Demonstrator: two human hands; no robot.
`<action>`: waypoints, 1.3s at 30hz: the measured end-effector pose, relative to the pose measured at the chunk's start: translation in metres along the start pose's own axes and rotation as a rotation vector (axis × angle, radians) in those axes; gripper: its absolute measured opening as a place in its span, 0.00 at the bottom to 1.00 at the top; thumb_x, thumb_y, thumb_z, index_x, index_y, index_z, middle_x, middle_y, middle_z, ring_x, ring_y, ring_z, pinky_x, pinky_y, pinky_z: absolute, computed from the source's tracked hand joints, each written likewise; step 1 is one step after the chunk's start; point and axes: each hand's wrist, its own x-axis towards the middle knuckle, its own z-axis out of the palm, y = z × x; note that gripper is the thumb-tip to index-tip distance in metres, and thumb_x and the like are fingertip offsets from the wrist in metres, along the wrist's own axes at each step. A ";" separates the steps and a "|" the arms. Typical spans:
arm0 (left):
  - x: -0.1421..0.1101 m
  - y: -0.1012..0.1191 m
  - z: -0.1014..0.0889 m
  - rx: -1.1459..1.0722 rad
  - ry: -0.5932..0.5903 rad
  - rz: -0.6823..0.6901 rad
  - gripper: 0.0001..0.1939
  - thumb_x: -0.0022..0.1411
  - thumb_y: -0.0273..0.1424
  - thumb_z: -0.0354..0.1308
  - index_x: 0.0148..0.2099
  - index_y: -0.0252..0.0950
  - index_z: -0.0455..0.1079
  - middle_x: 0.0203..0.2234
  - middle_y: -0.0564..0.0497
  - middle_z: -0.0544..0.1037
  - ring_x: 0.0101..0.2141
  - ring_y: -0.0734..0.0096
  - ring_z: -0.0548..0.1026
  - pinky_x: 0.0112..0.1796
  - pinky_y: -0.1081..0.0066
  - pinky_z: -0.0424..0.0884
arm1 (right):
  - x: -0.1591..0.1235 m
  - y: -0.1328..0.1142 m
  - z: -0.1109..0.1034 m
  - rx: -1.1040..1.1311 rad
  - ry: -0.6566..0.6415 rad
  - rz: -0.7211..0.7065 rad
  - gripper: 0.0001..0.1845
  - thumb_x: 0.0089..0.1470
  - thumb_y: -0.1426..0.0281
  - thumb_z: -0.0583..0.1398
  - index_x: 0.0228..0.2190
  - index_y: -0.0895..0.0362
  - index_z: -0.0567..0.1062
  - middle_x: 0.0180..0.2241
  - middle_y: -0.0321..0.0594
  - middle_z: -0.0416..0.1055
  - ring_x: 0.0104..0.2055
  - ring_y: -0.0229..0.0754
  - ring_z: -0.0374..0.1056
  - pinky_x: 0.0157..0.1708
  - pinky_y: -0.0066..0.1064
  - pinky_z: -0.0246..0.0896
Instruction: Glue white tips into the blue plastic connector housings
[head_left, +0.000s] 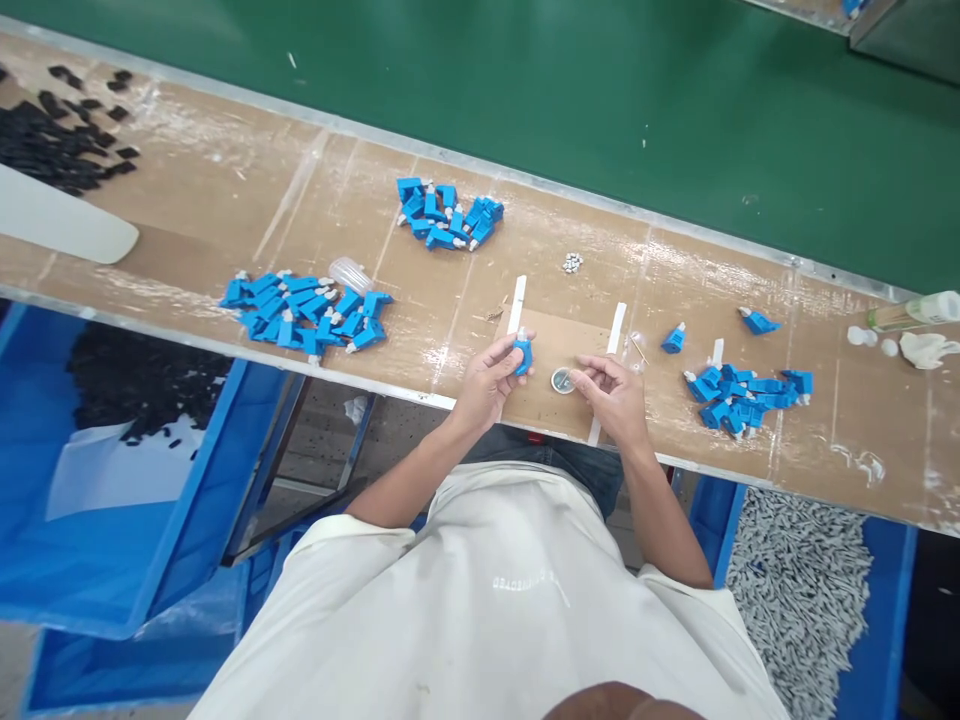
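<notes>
My left hand [486, 380] is closed around a small blue plastic part [523, 354] with a whitish tip pointing up. Beside it, my right hand [616, 392] has its thumb and fingers pinched together at the rim of a small round dish [556, 384]. What those fingertips hold is too small to make out. Both hands are over a cardboard sheet [564, 340], between two white strips. A thin wooden stick [639, 348] lies just past my right hand, and a few small whitish pieces [572, 262] sit farther back.
Blue parts lie in piles at the left [300, 312], back [450, 215] and right [742, 398]. A clear plastic cup [350, 275] touches the left pile. Black pieces [52, 140] cover the far left. Bins of black pieces [112, 390] and grey pieces [799, 590] stand below. A green surface [525, 100] runs behind.
</notes>
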 end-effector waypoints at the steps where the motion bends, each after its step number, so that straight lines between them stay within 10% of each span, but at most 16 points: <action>1: 0.000 -0.001 -0.001 -0.004 0.002 -0.021 0.19 0.52 0.37 0.74 0.44 0.34 0.80 0.31 0.51 0.77 0.29 0.77 0.73 0.28 0.76 0.68 | 0.002 -0.001 0.002 -0.016 0.010 -0.009 0.22 0.48 0.53 0.69 0.38 0.57 0.84 0.29 0.35 0.71 0.24 0.33 0.59 0.27 0.30 0.61; 14: 0.005 0.001 -0.009 -0.076 -0.003 -0.084 0.18 0.49 0.34 0.77 0.39 0.34 0.77 0.29 0.53 0.79 0.31 0.74 0.79 0.38 0.71 0.78 | -0.007 -0.022 -0.004 -0.271 0.016 -0.360 0.09 0.61 0.63 0.64 0.33 0.49 0.85 0.31 0.40 0.74 0.32 0.43 0.67 0.32 0.36 0.64; 29: -0.008 0.005 -0.004 -0.102 -0.195 -0.250 0.20 0.52 0.37 0.76 0.45 0.31 0.81 0.35 0.46 0.83 0.36 0.66 0.83 0.44 0.68 0.78 | 0.003 -0.012 -0.012 0.265 0.106 0.094 0.19 0.44 0.51 0.72 0.31 0.52 0.82 0.30 0.37 0.75 0.29 0.39 0.68 0.21 0.28 0.62; 39: -0.017 0.002 0.014 -0.191 -0.317 -0.421 0.24 0.47 0.40 0.79 0.39 0.31 0.78 0.28 0.50 0.81 0.28 0.71 0.83 0.30 0.79 0.77 | -0.020 -0.053 -0.010 0.254 0.224 -0.153 0.17 0.50 0.51 0.71 0.31 0.51 0.81 0.28 0.37 0.74 0.25 0.38 0.66 0.22 0.31 0.64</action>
